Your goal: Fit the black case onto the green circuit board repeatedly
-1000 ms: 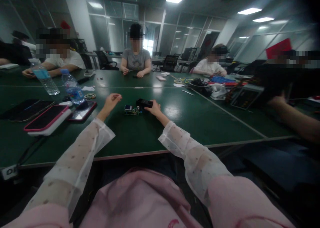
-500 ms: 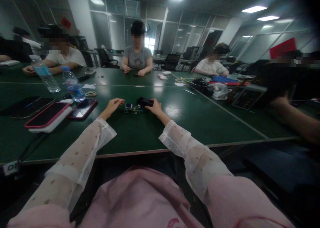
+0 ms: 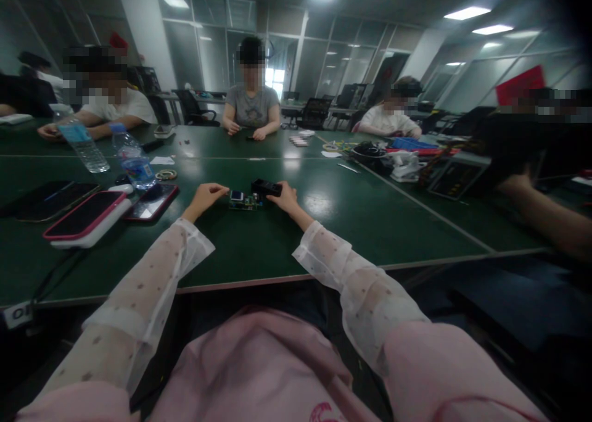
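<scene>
A green circuit board with a small square screen lies on the dark green table between my hands. My left hand is at its left, thumb and fingers pinched together just beside the board's end. I cannot make out what, if anything, is in that pinch. My right hand grips a small black plastic case by its right end. The case is behind and to the right of the board, close against it or touching.
Phones, one with a pink edge and another, lie at left. Two water bottles lean nearby beside a tape roll. Cables and bags are heaped at right. Several people sit around the table; one forearm reaches in at right.
My left fingertips have closed together into a pinch near the board's left end. My right hand still holds the black case. The whole view has shifted slightly.
</scene>
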Demonstrator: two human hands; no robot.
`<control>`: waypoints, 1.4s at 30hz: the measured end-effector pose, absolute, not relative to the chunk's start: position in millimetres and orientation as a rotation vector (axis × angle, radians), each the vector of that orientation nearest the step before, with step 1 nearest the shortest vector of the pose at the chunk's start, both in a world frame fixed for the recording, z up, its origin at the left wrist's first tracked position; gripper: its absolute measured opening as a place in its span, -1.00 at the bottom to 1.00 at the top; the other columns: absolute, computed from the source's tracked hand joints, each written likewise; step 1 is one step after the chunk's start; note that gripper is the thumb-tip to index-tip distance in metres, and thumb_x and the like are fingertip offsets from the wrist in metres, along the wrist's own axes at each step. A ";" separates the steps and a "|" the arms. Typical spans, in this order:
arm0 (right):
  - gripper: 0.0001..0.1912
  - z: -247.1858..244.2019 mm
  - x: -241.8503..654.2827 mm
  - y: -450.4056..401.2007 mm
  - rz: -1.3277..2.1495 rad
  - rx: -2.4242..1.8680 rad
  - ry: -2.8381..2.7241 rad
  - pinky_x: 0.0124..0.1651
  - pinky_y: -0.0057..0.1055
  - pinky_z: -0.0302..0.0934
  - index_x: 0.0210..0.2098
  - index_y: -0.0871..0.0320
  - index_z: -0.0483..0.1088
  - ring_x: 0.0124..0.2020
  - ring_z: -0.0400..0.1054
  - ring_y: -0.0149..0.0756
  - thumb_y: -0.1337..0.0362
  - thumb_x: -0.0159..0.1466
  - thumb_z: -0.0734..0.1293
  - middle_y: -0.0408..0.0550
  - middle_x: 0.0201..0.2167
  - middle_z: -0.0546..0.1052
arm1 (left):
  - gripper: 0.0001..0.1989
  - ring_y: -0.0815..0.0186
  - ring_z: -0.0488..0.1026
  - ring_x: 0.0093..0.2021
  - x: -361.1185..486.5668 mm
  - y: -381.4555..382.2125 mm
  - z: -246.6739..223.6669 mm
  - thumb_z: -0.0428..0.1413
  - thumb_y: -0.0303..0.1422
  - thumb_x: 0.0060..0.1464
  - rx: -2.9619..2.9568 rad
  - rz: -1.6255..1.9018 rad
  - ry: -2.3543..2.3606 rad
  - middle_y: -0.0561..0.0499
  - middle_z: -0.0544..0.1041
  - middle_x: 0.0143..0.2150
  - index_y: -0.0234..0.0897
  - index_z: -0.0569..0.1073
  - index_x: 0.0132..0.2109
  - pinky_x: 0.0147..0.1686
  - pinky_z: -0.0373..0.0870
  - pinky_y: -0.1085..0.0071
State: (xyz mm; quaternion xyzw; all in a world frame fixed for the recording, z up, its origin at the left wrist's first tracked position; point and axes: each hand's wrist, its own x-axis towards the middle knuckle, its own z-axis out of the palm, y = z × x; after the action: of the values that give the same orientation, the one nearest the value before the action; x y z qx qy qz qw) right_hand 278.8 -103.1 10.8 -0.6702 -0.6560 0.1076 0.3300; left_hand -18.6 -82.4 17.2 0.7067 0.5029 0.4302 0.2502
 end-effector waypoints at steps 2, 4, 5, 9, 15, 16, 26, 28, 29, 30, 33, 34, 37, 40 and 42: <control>-0.43 11.3 278.4 -103.9 0.287 -1.750 -1.717 0.04 -0.08 0.16 0.05 0.05 0.23 0.07 0.25 0.06 0.12 0.12 0.45 0.04 0.03 0.45 | -0.60 0.08 0.53 -0.24 -24.7 -81.8 20.9 0.21 0.01 -0.07 1.956 1.158 1.580 -0.11 0.61 -0.29 -0.24 0.60 -0.27 -0.13 0.34 0.19; -0.44 12.0 278.0 -104.8 0.294 -1.749 -1.718 0.04 -0.08 0.16 0.06 0.06 0.23 0.08 0.24 0.06 0.12 0.12 0.44 0.05 0.03 0.45 | -0.59 -0.01 0.51 -0.18 -32.6 -84.1 26.1 0.15 0.04 0.00 2.037 1.112 1.837 -0.14 0.60 -0.30 -0.24 0.57 -0.31 -0.01 0.26 0.02; -0.44 12.5 277.9 -105.2 0.295 -1.749 -1.720 0.05 -0.08 0.16 0.06 0.06 0.22 0.08 0.24 0.06 0.12 0.13 0.44 0.05 0.03 0.45 | -0.58 -0.07 0.48 -0.11 -38.1 -86.0 28.7 0.10 0.04 0.06 2.087 1.088 1.960 -0.17 0.59 -0.28 -0.24 0.56 -0.32 0.07 0.16 -0.09; -0.44 14.0 277.3 -106.6 0.290 -1.756 -1.724 0.04 -0.09 0.16 0.07 0.09 0.23 0.09 0.23 0.07 0.14 0.13 0.44 0.09 0.04 0.44 | -0.61 -0.29 0.19 0.22 -78.4 -93.1 33.9 -0.02 -0.12 0.21 2.104 1.014 2.340 -0.37 0.48 0.05 -0.37 0.50 -0.20 0.13 -0.14 -0.36; -0.43 15.2 276.3 -107.8 0.306 -1.766 -1.715 0.04 -0.10 0.14 0.07 0.09 0.23 0.09 0.24 0.07 0.13 0.13 0.44 0.08 0.06 0.44 | -0.26 -0.52 0.00 0.28 -148.8 -93.0 41.4 0.23 -0.01 -0.08 1.472 0.498 2.548 -0.55 0.27 0.22 -0.55 0.32 0.07 0.05 0.02 -0.37; -0.43 15.3 276.2 -107.8 0.309 -1.770 -1.712 0.04 -0.11 0.14 0.08 0.09 0.23 0.09 0.24 0.07 0.13 0.13 0.44 0.08 0.06 0.44 | -0.23 -0.49 0.02 0.28 -152.1 -93.0 43.7 0.19 0.01 -0.04 1.466 0.385 2.526 -0.57 0.23 0.25 -0.57 0.30 0.11 0.08 0.02 -0.34; -0.39 13.5 276.9 -107.1 0.288 -1.769 -1.739 0.04 -0.11 0.13 0.11 0.12 0.23 0.07 0.24 0.07 0.11 0.13 0.44 0.14 0.05 0.43 | -0.32 -0.43 0.08 0.28 -142.6 -85.1 36.3 0.02 0.01 0.10 1.552 0.117 2.627 -0.55 0.24 0.25 -0.46 0.31 0.17 0.04 0.04 -0.30; -0.32 13.1 275.7 -107.7 0.264 -1.767 -1.727 0.05 -0.08 0.13 0.16 0.14 0.20 0.08 0.23 0.09 0.07 0.13 0.43 0.18 0.05 0.40 | -0.33 -0.44 0.09 0.27 -146.0 -84.2 33.7 0.04 0.00 0.10 1.575 0.145 2.616 -0.55 0.25 0.25 -0.46 0.32 0.17 0.02 0.05 -0.31; -0.29 13.9 274.8 -108.5 0.237 -1.762 -1.708 0.05 -0.06 0.13 0.19 0.15 0.18 0.09 0.22 0.11 0.04 0.14 0.42 0.21 0.07 0.38 | -0.31 -0.44 0.09 0.27 -147.3 -84.6 32.9 0.04 0.01 0.10 1.583 0.182 2.621 -0.56 0.24 0.25 -0.48 0.30 0.18 0.01 0.06 -0.32; -0.27 15.6 273.7 -109.7 0.195 -1.749 -1.683 0.05 -0.04 0.13 0.22 0.17 0.15 0.10 0.20 0.13 0.03 0.15 0.40 0.24 0.08 0.35 | -0.28 -0.45 0.08 0.26 -148.2 -85.3 32.6 0.06 0.02 0.09 1.589 0.229 2.630 -0.58 0.23 0.25 -0.51 0.28 0.19 -0.01 0.07 -0.33; -0.35 27.7 266.3 -118.8 0.000 -1.626 -1.629 0.09 0.02 0.10 0.24 0.19 0.14 0.16 0.11 0.13 0.11 0.23 0.33 0.25 0.12 0.28 | -0.19 -0.49 0.02 0.28 -147.9 -87.5 33.8 0.09 0.06 0.06 1.619 0.366 2.632 -0.60 0.19 0.27 -0.56 0.22 0.21 -0.03 0.09 -0.36; -0.40 33.4 261.2 -124.0 -0.062 -1.545 -1.644 0.12 0.03 0.08 0.24 0.19 0.16 0.18 0.08 0.11 0.15 0.25 0.29 0.23 0.12 0.27 | -0.18 -0.50 0.00 0.28 -147.3 -87.8 34.9 0.10 0.07 0.05 1.629 0.387 2.619 -0.59 0.19 0.28 -0.56 0.22 0.20 -0.02 0.08 -0.37; -0.52 48.6 233.0 -143.5 -0.159 -1.256 -1.743 0.21 -0.01 0.03 0.22 0.17 0.19 0.23 0.03 0.01 0.23 0.32 0.20 0.18 0.16 0.24 | -0.16 -0.49 0.00 0.29 -146.0 -87.7 38.9 0.13 0.11 0.00 1.615 0.413 2.602 -0.55 0.25 0.25 -0.51 0.23 0.19 0.00 0.03 -0.38; -0.56 51.3 183.4 -157.5 -0.032 -1.001 -1.891 0.24 -0.11 0.03 0.18 0.20 0.23 0.20 0.11 -0.08 0.20 0.35 0.20 0.15 0.11 0.33 | -0.09 -0.46 0.07 0.27 -145.7 -90.9 44.6 0.16 0.15 -0.08 1.597 0.444 2.620 -0.52 0.29 0.23 -0.46 0.20 0.21 0.05 -0.04 -0.38; -0.57 48.0 143.1 -157.6 0.193 -0.968 -1.911 0.19 -0.17 0.10 0.15 0.24 0.25 0.09 0.25 -0.14 0.18 0.36 0.21 0.13 -0.01 0.42 | -0.05 -0.43 0.09 0.26 -145.0 -96.3 49.6 0.17 0.16 -0.11 1.602 0.495 2.619 -0.50 0.27 0.25 -0.43 0.17 0.24 0.07 -0.04 -0.36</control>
State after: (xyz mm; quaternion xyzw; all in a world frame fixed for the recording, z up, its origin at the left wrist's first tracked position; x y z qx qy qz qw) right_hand 143.1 -157.6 48.0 -0.3959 -0.7818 0.0790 0.4752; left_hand -145.0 -96.3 49.6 0.5151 0.8421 0.1592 0.0162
